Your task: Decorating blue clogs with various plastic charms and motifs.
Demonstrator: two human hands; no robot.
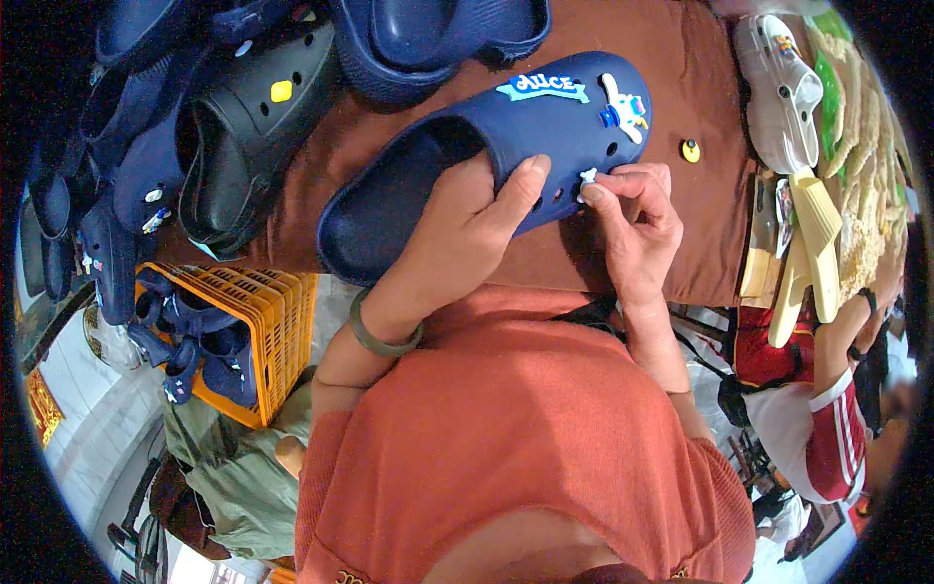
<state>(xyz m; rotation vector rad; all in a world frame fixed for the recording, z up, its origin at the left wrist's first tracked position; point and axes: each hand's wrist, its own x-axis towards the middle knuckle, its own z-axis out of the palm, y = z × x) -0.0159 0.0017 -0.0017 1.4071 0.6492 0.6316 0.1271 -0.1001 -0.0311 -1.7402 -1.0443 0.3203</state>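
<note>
Navy clog (520,127); white charm (588,177); brown cloth (705,229); orange crate (284,336).

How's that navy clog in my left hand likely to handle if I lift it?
The navy clog is probably light for its size, being a hollow, foam-like shell with holes. It may flex yet spring back, as its rounded upper holds its arch. Its matte surface suggests fair grip.

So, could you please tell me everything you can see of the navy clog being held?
The navy clog looks like moulded foam, with a rounded toe, wide foot opening and round holes. Its toe points to the upper right, over brown cloth. A blue banner charm and a white figure charm decorate it. The left hand grips it, thumb on top; the right hand pinches a small white charm at its near side.
</note>
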